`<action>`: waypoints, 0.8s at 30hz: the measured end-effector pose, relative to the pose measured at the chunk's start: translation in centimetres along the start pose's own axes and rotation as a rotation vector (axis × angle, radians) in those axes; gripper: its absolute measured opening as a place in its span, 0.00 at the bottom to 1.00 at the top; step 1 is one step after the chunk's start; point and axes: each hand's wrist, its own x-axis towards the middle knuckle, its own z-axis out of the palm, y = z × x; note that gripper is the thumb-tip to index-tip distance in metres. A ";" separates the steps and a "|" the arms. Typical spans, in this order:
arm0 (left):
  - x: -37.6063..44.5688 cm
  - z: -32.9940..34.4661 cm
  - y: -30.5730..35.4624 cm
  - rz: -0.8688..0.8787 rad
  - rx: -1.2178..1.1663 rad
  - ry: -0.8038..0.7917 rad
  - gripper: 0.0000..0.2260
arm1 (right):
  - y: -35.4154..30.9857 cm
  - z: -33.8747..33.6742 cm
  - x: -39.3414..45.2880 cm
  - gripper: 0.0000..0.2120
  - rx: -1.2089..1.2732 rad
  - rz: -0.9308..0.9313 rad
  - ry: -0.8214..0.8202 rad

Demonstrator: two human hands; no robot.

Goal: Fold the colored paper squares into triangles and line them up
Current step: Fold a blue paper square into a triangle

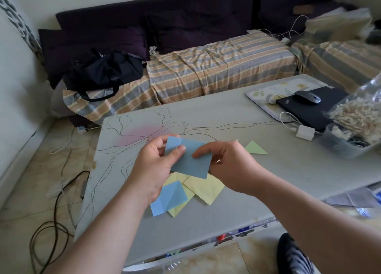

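Blue paper square [190, 162] in both hands, yellow squares [204, 188] beneath, laptop [309, 106] apart

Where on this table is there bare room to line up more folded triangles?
Bare grey table lies right of the green folded triangle and behind both hands. Crowded: the yellow and blue paper squares near the front edge, and the far right corner.

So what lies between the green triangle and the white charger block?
Head view: bare table top only between the green triangle and the white charger block.
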 end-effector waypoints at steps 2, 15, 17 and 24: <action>0.2 0.2 -0.1 0.026 -0.062 0.039 0.13 | 0.0 0.0 0.1 0.20 0.038 0.012 0.010; 0.9 0.3 -0.6 0.005 -0.079 0.125 0.10 | 0.6 -0.6 0.8 0.30 0.272 0.061 0.010; 0.8 0.2 -0.7 0.051 0.080 0.138 0.14 | 0.5 -0.7 0.8 0.25 0.387 0.037 0.035; -0.2 -0.1 -0.7 0.178 0.533 -0.089 0.14 | 0.5 -0.4 0.6 0.19 0.246 -0.008 0.023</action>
